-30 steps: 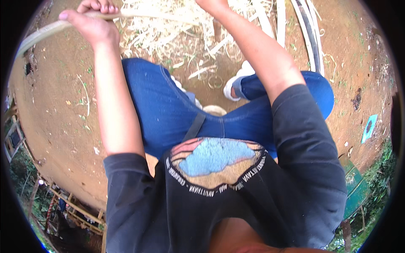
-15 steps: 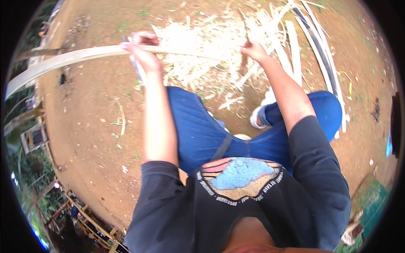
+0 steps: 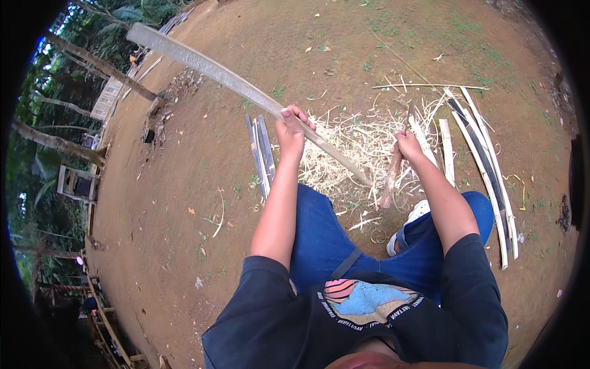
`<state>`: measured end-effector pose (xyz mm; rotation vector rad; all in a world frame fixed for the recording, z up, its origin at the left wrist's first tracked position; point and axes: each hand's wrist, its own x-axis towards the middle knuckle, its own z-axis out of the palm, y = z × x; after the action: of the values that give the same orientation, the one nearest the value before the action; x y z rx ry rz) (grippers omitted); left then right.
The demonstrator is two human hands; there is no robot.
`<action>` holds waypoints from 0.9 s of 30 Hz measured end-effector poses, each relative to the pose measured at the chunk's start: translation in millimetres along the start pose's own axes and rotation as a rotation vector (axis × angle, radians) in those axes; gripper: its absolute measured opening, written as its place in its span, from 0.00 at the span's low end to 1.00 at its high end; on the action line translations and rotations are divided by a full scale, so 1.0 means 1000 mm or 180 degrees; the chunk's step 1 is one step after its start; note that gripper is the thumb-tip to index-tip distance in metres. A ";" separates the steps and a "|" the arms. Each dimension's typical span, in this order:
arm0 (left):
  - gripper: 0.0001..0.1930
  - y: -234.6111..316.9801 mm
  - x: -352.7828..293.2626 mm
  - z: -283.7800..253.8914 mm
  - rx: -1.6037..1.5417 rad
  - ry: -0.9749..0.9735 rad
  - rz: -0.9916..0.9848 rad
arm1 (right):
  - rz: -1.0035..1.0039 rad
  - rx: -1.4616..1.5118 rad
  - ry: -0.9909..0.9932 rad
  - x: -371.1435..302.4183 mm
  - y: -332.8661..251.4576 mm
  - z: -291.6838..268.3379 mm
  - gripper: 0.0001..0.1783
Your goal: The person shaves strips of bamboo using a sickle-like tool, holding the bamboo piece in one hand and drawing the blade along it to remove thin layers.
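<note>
My left hand [image 3: 291, 132] is closed around a long, pale bamboo strip [image 3: 215, 72]. The strip slants from the upper left down to the shavings between my legs, its far end raised. In my right hand [image 3: 408, 146] is a knife [image 3: 388, 187] with a long brown wooden handle; its narrow dark blade points away from me. Blade and strip are apart. Under both hands a heap of curly pale shavings [image 3: 344, 138] covers the ground.
Several light and dark bamboo strips [image 3: 485, 160] lie to the right of my knee. Another bundle of strips [image 3: 260, 150] rests beside my left forearm. A thin stick [image 3: 430, 86] lies beyond the heap. Trees and a wooden frame [image 3: 77, 183] stand at the left edge.
The strip has swung from nearly level to a steeper slant, its far end now up and away. The view has shifted, showing more ground ahead. Both hands keep their holds.
</note>
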<state>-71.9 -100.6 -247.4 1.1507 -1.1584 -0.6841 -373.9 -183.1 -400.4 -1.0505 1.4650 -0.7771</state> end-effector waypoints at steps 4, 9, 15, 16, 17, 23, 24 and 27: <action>0.40 0.028 0.024 0.016 -0.0043 -0.0442 0.0065 | 0.0017 0.0567 -0.0069 -0.044 -0.067 -0.034 0.16; 0.37 0.001 0.011 0.041 -0.0059 -0.1017 -0.0012 | -0.0487 0.0940 -0.0139 -0.107 -0.102 -0.045 0.25; 0.36 -0.003 -0.017 0.065 -0.0089 -0.1429 -0.0042 | -0.1586 0.1012 -0.0119 -0.168 -0.139 -0.010 0.29; 0.35 -0.001 -0.019 0.064 -0.0041 -0.1523 -0.0036 | -0.1734 0.1035 -0.0104 -0.177 -0.152 0.000 0.28; 0.35 0.002 -0.020 0.063 0.0022 -0.1623 -0.0029 | -0.1881 0.1073 -0.0090 -0.185 -0.166 0.009 0.28; 0.30 0.031 -0.019 0.034 0.1142 -0.2007 0.0311 | -0.2279 0.1260 -0.0728 -0.197 -0.222 0.046 0.25; 0.29 0.046 -0.016 0.027 0.1560 -0.2047 0.0476 | -0.2272 0.1324 -0.0827 -0.193 -0.226 0.047 0.24; 0.23 0.105 0.003 -0.002 0.2255 -0.2083 0.0357 | -0.2293 0.1011 -0.0996 -0.178 -0.232 0.046 0.24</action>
<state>-82.6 -69.7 -147.7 1.4713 -2.1178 -0.5903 -287.8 -105.7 -127.8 -1.3863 0.6496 -1.2342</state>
